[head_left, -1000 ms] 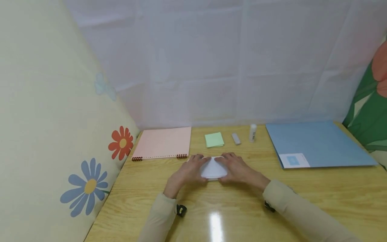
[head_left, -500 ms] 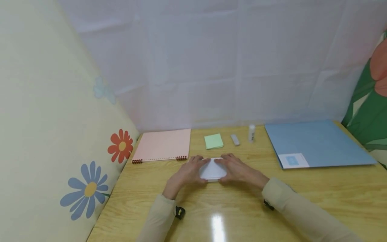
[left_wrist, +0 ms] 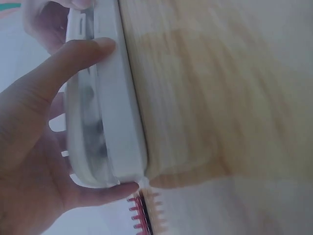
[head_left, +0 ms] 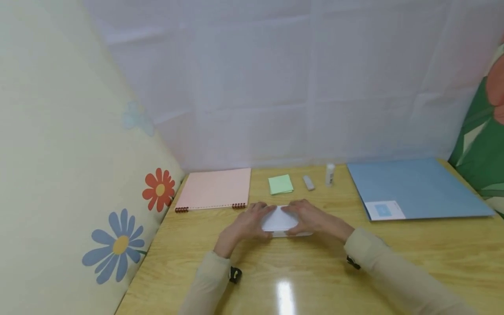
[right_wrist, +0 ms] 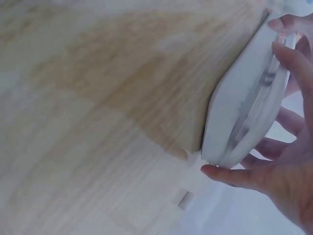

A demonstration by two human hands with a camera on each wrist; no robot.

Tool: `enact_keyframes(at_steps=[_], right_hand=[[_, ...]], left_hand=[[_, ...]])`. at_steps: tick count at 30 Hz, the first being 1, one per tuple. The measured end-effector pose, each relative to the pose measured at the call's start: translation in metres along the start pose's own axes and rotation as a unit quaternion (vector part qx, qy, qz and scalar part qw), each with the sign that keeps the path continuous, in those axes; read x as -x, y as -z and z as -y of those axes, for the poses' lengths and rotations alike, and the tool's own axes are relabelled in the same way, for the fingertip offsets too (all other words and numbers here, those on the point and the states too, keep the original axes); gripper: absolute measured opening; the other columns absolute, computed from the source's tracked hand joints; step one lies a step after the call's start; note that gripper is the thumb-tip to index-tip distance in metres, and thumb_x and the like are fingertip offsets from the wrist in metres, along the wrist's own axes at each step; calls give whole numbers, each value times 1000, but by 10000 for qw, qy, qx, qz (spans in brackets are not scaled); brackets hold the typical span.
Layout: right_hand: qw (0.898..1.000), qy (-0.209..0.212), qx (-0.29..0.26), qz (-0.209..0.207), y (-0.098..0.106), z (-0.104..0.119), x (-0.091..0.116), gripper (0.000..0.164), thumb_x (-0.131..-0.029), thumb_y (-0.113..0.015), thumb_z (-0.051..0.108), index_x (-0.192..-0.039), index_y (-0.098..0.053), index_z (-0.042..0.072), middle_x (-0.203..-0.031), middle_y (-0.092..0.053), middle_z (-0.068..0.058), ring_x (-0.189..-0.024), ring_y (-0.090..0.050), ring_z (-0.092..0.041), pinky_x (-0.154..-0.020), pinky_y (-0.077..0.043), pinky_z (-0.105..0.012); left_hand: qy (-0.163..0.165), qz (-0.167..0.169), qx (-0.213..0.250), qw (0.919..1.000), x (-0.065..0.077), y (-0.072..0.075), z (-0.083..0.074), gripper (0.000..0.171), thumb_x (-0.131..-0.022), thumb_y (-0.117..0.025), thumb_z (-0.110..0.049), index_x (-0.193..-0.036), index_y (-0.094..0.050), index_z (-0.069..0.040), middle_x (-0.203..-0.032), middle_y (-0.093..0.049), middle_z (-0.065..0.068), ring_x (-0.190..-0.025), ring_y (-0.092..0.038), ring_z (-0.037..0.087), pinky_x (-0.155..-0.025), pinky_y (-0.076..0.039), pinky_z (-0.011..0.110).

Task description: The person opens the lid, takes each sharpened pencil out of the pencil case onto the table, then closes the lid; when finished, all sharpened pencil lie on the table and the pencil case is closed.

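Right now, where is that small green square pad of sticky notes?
In the head view the green square pad of sticky notes lies on the wooden table near the back wall, between the pink spiral notebook and a small grey eraser.

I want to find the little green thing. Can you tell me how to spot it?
Look at the wooden table, along its far edge by the white curtain. Between the pink spiral notebook and the big blue folder lies the green sticky-note pad. It is the only green square there; the small grey object and white glue stick sit right of it.

Glossy wooden table [head_left: 393, 262] between white sheeted back wall [head_left: 275, 87] and cream flower-printed side panel [head_left: 71, 175].
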State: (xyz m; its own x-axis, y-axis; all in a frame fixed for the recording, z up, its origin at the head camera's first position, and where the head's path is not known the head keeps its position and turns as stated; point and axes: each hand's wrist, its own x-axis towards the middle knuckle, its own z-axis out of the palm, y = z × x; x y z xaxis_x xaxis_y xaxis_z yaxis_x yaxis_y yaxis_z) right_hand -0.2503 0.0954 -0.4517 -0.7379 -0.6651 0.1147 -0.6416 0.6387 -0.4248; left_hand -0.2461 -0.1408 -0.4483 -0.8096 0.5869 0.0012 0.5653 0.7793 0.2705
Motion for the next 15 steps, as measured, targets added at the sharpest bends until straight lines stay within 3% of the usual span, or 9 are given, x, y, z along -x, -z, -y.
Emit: enact_keyframes(at_steps=[7,15], right_hand=[[9973,-307,-376,549,5,-5,4,78,-81,-75,42,-141,-46,4,-145,-38,-27,-131,-37,-45,-105,-34,-59],[9972,-351,-437,503,17,-18,20,76,-83,-72,46,-140,-48,3,-144,-41,-24,-133,-35,-43,-108,-29,-58]], left_hand=[[274,33,694,9972,14,-2,20,99,-69,-84,-31,-152,-31,-20,-153,-25,19,-135,-29,41,-102,-38,57],[649,31,1841,9808,29,3,34,105,-70,-85,-21,-154,-21,-19,-147,-30,21,-118,-46,35,-97,-43,53]])
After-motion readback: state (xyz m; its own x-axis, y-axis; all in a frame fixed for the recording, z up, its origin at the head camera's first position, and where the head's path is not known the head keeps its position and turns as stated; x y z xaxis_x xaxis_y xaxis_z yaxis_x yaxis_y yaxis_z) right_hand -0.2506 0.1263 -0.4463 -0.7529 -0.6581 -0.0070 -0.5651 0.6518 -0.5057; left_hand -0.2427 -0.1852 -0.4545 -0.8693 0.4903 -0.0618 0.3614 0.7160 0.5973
